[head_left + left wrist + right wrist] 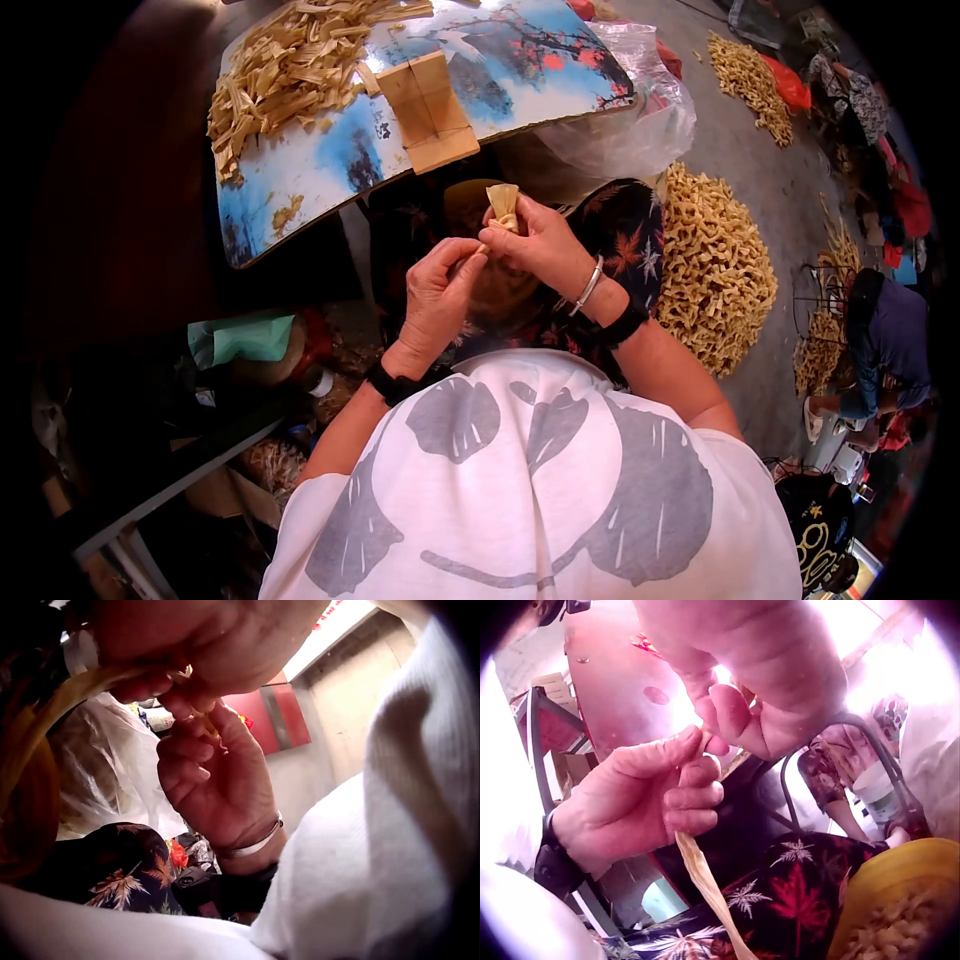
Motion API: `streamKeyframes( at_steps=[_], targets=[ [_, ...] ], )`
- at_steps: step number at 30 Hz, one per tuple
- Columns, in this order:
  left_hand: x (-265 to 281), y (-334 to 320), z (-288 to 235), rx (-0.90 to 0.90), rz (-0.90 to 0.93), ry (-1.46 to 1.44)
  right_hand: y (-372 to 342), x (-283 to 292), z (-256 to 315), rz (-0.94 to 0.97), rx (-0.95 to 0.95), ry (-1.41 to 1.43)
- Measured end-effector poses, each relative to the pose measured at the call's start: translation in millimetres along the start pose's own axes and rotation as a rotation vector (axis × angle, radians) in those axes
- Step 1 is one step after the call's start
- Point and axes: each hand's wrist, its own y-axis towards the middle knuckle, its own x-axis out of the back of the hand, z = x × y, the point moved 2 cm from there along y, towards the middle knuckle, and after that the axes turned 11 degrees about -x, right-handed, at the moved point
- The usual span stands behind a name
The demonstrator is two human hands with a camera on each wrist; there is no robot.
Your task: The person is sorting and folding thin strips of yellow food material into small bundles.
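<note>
My right hand point(545, 248) holds a pale yellow, flat dried strip point(503, 198), with a fanned end above the fingers and a knot-like fold below it. Close beside it, the fingertips of my left hand point(438, 285) pinch the same pale material. In the right wrist view, a long tail of the strip point(703, 877) hangs below the left hand's curled fingers. Both hands meet over the lap, fingertips nearly together. A yellow bowl point(904, 862) with small pale pieces in it sits on the lap, on dark leaf-patterned cloth point(799, 892).
Ahead stands a blue painted table point(330, 205) bearing a heap of loose strips point(290, 75) and a small wooden board piece point(425, 105). On the floor to the right lies a big pile of knotted pieces point(712, 275), near a clear plastic bag point(640, 110). Another person point(890, 335) bends at far right.
</note>
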Motion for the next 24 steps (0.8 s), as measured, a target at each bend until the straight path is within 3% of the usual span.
streamKeyframes(
  at_steps=[3,6,10,13,16,18,24],
  targets=[
    [5,2,-5,0.206,-0.019,-0.114,2,-5,1,0.093,-0.122,0.161],
    [25,-3,-5,0.477,-0.03,-0.411,1,3,11,0.09,-0.067,0.178],
    [40,1,-6,0.563,-0.043,-0.647,6,3,25,0.094,-0.039,0.019],
    [59,36,-15,0.44,-0.027,-0.459,25,4,50,0.14,0.051,0.043],
    [78,83,-24,0.196,-0.03,-0.099,53,6,86,0.053,0.25,0.004],
    [85,112,-9,0.062,-0.077,-0.033,78,8,94,-0.065,0.344,-0.072],
    [88,154,24,0.083,-0.21,0.047,116,1,97,-0.454,0.61,-0.363]
  ],
)
